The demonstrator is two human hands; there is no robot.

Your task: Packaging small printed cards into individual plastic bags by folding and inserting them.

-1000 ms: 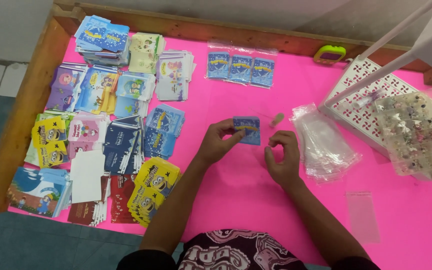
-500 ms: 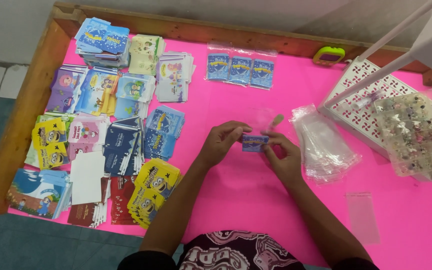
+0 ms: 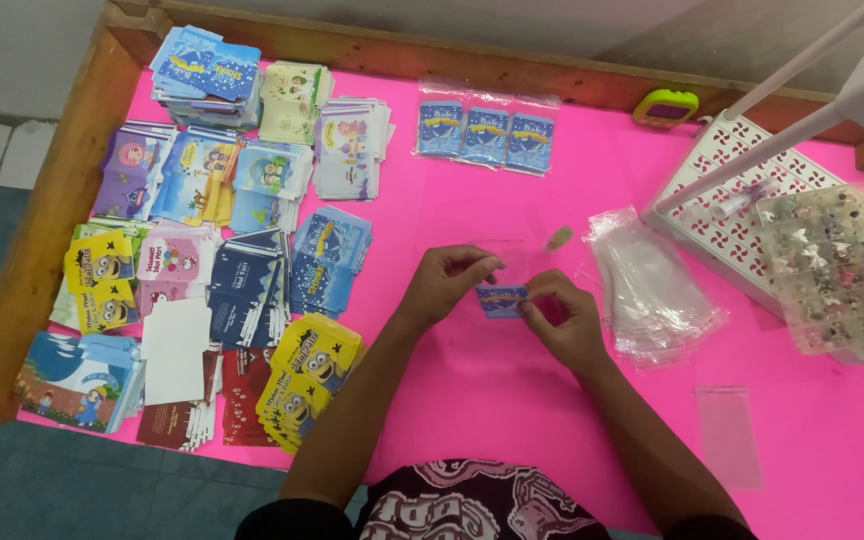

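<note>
Centrally, left hand (image 3: 444, 283) and right hand (image 3: 562, 318) each grip the blue card (image 3: 501, 299) between them.

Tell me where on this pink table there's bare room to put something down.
Bare pink table lies below the hands, between the yellow card stack and the single clear sleeve. Another free patch sits between the three bagged blue cards and the white perforated tray. The left side is crowded with card stacks; the right with the pile of clear bags and bead box.
</note>
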